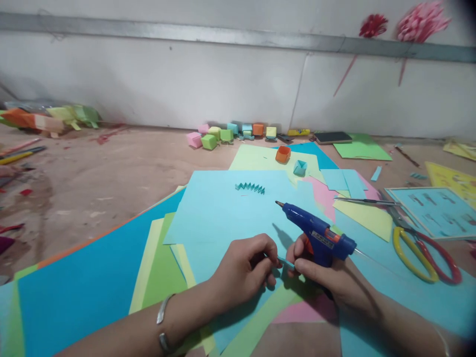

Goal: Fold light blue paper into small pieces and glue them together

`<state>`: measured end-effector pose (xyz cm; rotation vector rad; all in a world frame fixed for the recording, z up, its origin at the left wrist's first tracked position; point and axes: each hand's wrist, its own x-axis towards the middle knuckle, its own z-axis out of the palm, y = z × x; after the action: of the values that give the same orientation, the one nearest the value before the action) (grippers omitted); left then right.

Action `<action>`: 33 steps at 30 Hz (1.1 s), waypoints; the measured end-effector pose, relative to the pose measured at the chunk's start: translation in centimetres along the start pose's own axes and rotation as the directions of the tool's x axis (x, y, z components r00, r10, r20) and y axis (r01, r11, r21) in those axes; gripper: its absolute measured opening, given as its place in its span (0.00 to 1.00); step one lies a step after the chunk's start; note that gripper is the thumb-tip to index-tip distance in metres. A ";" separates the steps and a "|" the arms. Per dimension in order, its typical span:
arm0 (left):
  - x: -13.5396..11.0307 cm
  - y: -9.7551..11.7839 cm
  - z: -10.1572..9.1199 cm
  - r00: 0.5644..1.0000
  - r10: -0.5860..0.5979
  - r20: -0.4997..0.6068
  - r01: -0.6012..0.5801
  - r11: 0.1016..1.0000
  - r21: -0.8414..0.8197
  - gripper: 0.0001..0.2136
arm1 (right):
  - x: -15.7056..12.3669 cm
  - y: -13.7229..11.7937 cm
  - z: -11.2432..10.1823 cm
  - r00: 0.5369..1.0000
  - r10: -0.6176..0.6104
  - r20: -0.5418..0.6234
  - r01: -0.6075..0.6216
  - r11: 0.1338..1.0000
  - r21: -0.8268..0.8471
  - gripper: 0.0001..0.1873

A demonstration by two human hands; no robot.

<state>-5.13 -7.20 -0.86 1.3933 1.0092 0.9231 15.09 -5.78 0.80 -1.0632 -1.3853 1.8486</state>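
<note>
My left hand [251, 265] is closed in a pinch on one end of a small light-blue paper strip [287, 263]. At the strip's other end are the thumb and fingertips of my right hand [327, 277], which also grips a dark blue hot glue gun [316, 232]. The gun's nozzle points up and to the left, clear of the strip, and a clear glue stick trails from its back. Beyond my hands, a zigzag-folded teal paper strip [250, 188] lies on a light-blue sheet [219, 208]. How the strip is folded between my fingers is mostly hidden.
Scissors [414, 248] with yellow and red handles lie at the right, near a printed card [439, 210]. An orange paper box [283, 154] and a light-blue one [300, 167] stand behind the sheet. Several small paper cubes [226, 135] line the wall. Coloured sheets [89, 277] spread left.
</note>
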 end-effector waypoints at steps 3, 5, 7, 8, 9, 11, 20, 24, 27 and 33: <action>0.1 0.2 0.1 0.999 -0.038 -0.001 0.038 0.998 -0.058 0.04 | 0.0 -0.2 0.2 1.000 -0.005 0.011 0.005 1.000 0.013 0.13; 0.1 0.4 0.2 0.999 -0.041 0.005 0.041 0.995 -0.090 0.04 | 0.0 -0.4 0.3 1.000 0.010 0.004 -0.010 0.999 0.038 0.13; 0.1 0.4 0.3 1.000 -0.029 0.006 0.030 0.993 -0.117 0.05 | 0.1 -0.4 0.4 0.999 0.039 -0.025 -0.037 0.997 0.063 0.13; 0.2 0.3 0.4 1.000 -0.019 0.006 0.019 0.992 -0.125 0.06 | 0.2 -0.4 0.5 0.998 0.051 -0.042 -0.048 0.996 0.070 0.13; 0.2 0.3 0.4 1.000 -0.003 0.004 0.003 0.992 -0.130 0.07 | 0.3 -0.4 0.6 0.996 0.060 -0.059 -0.056 0.996 0.073 0.13; 0.1 0.0 0.4 0.999 0.053 0.012 -0.051 0.989 -0.137 0.10 | 0.4 -0.3 0.7 0.993 0.074 -0.087 -0.070 0.996 0.057 0.14; -0.1 -0.1 0.3 0.995 0.097 0.027 -0.090 0.977 -0.194 0.17 | 0.2 -0.4 0.8 0.981 -0.004 -0.193 -0.049 0.962 -0.269 0.10; 0.3 0.7 0.2 0.997 -0.072 0.008 0.071 0.943 -0.326 0.10 | 0.0 -1.0 1.2 0.985 0.012 -0.170 -0.065 0.948 -0.312 0.10; 0.6 1.0 -0.1 0.990 -0.144 -0.007 0.132 0.926 -0.353 0.08 | -0.1 -1.1 1.3 0.973 -0.035 -0.230 -0.045 0.941 -0.336 0.10; 0.5 0.6 0.0 0.992 -0.129 0.015 0.127 0.947 -0.295 0.09 | 0.1 -0.7 0.9 0.960 -0.133 -0.246 0.048 0.945 -0.323 0.10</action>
<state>-4.93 -6.77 -0.25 1.0634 0.9115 0.9379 14.24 -5.91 1.53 -1.3249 -1.5675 1.3863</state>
